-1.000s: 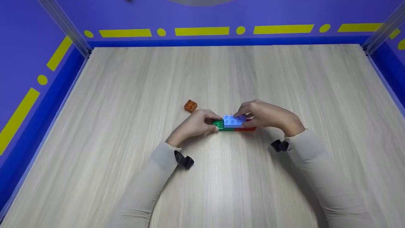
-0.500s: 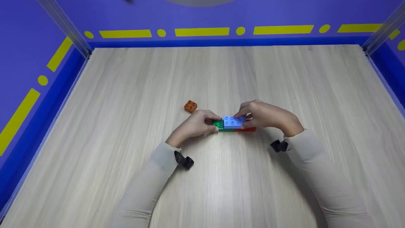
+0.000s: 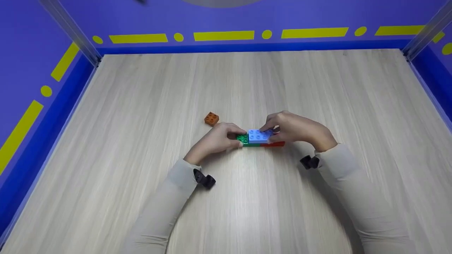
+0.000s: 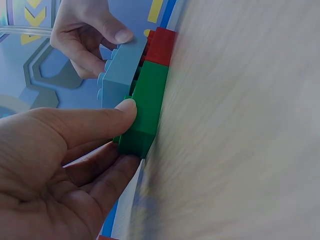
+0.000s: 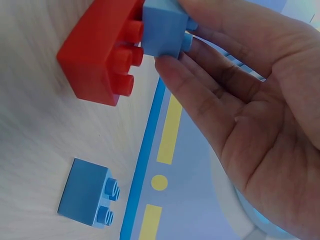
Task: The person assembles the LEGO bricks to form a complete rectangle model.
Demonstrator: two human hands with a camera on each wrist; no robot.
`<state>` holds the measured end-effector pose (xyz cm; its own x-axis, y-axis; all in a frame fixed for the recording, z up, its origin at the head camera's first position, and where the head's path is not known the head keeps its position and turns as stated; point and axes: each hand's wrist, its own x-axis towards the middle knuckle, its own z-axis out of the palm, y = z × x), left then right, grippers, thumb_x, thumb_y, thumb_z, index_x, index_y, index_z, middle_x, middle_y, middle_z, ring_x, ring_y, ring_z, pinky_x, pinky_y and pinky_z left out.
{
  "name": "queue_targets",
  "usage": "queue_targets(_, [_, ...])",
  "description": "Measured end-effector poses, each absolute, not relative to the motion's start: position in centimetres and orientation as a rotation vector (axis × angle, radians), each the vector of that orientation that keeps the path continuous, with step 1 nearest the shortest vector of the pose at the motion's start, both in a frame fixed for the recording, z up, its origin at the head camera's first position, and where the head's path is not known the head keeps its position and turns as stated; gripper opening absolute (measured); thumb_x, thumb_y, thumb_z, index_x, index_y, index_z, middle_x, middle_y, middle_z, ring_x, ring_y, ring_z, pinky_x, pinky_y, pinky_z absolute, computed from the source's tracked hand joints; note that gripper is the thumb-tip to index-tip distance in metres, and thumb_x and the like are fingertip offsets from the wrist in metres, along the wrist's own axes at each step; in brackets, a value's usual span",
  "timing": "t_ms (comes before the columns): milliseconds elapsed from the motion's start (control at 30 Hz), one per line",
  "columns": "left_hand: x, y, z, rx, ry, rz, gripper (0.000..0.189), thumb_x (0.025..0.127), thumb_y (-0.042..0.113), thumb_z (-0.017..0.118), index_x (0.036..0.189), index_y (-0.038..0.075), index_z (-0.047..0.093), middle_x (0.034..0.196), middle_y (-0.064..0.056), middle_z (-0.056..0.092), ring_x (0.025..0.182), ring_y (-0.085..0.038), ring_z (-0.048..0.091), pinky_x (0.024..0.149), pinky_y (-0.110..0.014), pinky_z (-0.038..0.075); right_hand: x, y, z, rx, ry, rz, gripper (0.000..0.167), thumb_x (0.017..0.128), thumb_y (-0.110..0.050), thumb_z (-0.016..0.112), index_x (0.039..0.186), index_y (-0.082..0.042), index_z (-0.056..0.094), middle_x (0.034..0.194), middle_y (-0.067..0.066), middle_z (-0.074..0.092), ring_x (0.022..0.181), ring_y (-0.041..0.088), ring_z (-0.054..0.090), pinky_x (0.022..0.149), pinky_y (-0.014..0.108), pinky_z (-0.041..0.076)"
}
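A green brick [image 4: 150, 92] and a red brick [image 5: 92, 57] lie end to end on the table. My left hand [image 3: 216, 140] pinches the green brick's left end between thumb and fingers. Over the place where those two meet is a light blue studded brick [image 3: 256, 137], its far end gripped by the thumb and fingers of my right hand [image 3: 300, 127]. In the left wrist view, studs show in a narrow gap between the light blue brick and the ones beneath it. Bare studs of the red brick stick out past the light blue one in the right wrist view.
An orange four-stud brick [image 3: 211, 119] sits on the wood-grain table [image 3: 226, 204], just beyond my left hand. Another blue brick [image 5: 85, 192] stands apart on the table in the right wrist view. Blue-purple walls [image 3: 226, 17] with yellow marks enclose the back and sides.
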<state>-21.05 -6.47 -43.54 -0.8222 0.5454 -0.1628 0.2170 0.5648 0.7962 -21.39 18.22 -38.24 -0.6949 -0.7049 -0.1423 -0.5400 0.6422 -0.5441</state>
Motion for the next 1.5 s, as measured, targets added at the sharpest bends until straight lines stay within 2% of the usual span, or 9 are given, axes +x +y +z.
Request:
queue_targets(1000, [-20.96,-6.45,-43.54,0.620,2.412,1.176,0.036,0.084,0.008,0.072,0.119,0.008,0.068,0.119,-0.006,0.067,0.114,-0.020,0.058,0.102,-0.034,0.044,-21.00,17.66,-38.47,-0.932,2.551,-0.662,0.034,0.079,-0.002,0.075,0.113,-0.002,0.071,0.095,0.008,0.068,0.086,0.017,0.060,0.076,0.034,0.053])
queue_targets(1500, [-20.97,-6.38,-43.58,0.625,2.414,1.181,0.036,0.083,0.008,0.073,0.119,0.008,0.068,0.119,-0.006,0.067,0.114,-0.020,0.058,0.102,-0.034,0.044,-21.21,17.79,-38.42,-0.911,2.547,-0.680,0.034,0.078,-0.002,0.076,0.111,-0.002,0.071,0.098,0.010,0.070,0.091,0.020,0.065,0.079,0.036,0.055])
